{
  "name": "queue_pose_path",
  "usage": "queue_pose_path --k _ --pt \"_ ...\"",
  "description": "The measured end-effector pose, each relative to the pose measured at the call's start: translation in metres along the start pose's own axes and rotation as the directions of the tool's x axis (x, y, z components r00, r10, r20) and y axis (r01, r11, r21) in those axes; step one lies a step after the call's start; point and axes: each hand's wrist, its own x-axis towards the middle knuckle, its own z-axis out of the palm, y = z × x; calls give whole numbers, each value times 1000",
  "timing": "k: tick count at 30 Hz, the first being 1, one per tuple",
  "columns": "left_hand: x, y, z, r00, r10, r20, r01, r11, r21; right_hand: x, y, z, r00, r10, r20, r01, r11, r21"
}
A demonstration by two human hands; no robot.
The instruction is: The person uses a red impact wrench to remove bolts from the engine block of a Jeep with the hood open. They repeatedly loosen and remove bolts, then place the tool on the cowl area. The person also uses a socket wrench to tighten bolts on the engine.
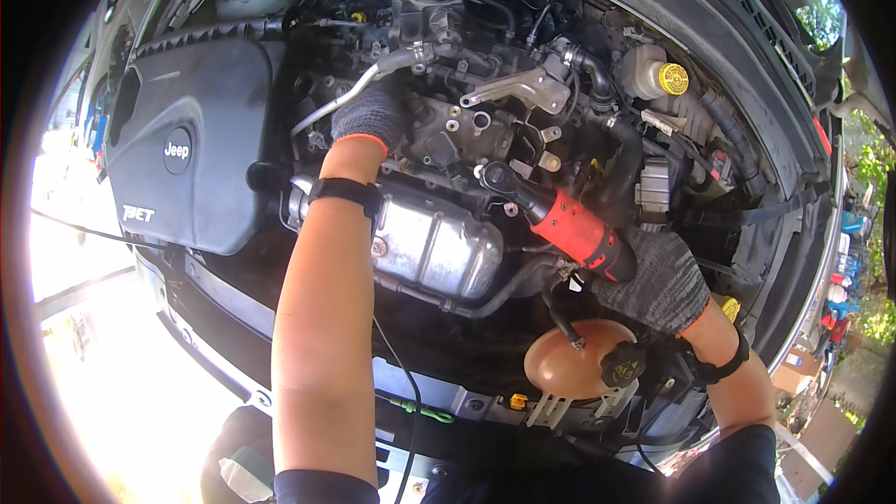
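- The gloved right hand [658, 285] is wrapped around the rear of a red ratchet [574, 227], held just right of the silver shield [434, 247].
- The ratchet is probably stiff and fairly heavy; it is best gripped by its thick body, clear of the head [501, 179].
- The gloved left hand [371, 119] is placed above the shield's left part, by a pipe [341, 101]; fingers are hidden, so its grasp cannot be told.
- Below right of the shield, an orange tank [567, 355] is seen; to its left, a black cover [210, 191].
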Motion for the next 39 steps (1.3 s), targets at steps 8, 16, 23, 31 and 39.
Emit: queue_pose_path --k 8,16,23,31,39 --pt "-9 -16 3 997 35 62 -40 996 77 -9 7 2 1000 -9 -2 9 997 79" --pt "-100 -17 -29 901 290 -324 -242 953 181 -14 13 -1 997 65 40 -68 996 61" --pt "6 -90 -103 888 443 -124 -456 818 -351 -18 2 4 988 151 -16 -147 979 141" --pt "80 -37 -83 777 485 402 -490 866 -98 -29 -17 -2 953 302 -2 -299 946 128" --pt "76 -45 -68 514 758 401 -857 438 270 -37 -15 4 898 441 8 -437 888 143"
